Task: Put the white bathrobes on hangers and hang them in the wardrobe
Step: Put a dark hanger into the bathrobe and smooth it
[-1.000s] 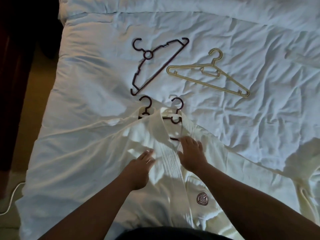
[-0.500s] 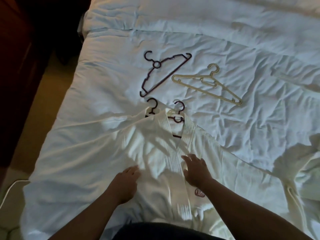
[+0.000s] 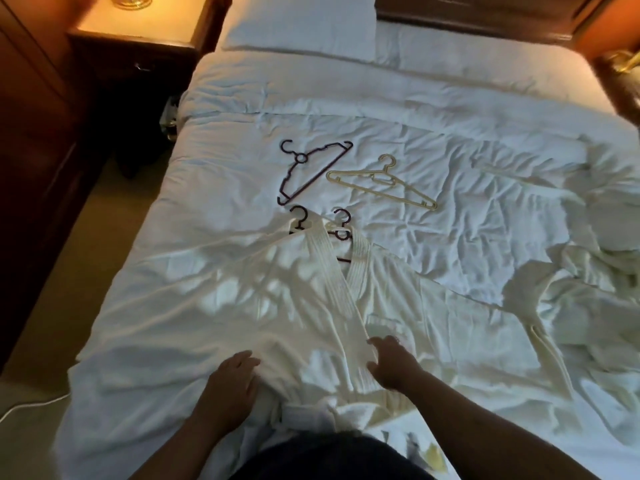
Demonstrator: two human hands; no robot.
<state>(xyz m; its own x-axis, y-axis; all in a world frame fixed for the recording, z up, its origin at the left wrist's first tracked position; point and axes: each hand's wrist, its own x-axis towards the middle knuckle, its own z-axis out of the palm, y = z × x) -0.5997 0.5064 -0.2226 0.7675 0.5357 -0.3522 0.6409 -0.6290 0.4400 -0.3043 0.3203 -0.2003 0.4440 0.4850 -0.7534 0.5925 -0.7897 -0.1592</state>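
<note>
A white bathrobe [image 3: 263,306] lies spread flat on the bed, front closed. Two dark hanger hooks [image 3: 320,221] stick out at its collar. My left hand [image 3: 233,382] rests flat on the robe's left front near the waist. My right hand [image 3: 389,363] presses the right front panel beside the ribbed lapel, fingers fairly straight. A loose dark hanger [image 3: 311,171] and a cream hanger [image 3: 381,183] lie on the duvet beyond the collar. A second white robe [image 3: 595,292] is bunched at the right.
The bed [image 3: 450,109] has a white duvet and a pillow [image 3: 298,24] at the head. A dark wooden nightstand [image 3: 135,46] stands at the upper left. Dark wooden furniture [image 3: 31,168] lines the left edge. A white cable [image 3: 31,405] lies on the floor.
Both hands have slid down the robe from the collar toward the waist. The view has tilted up, bringing the pillow and nightstand into sight.
</note>
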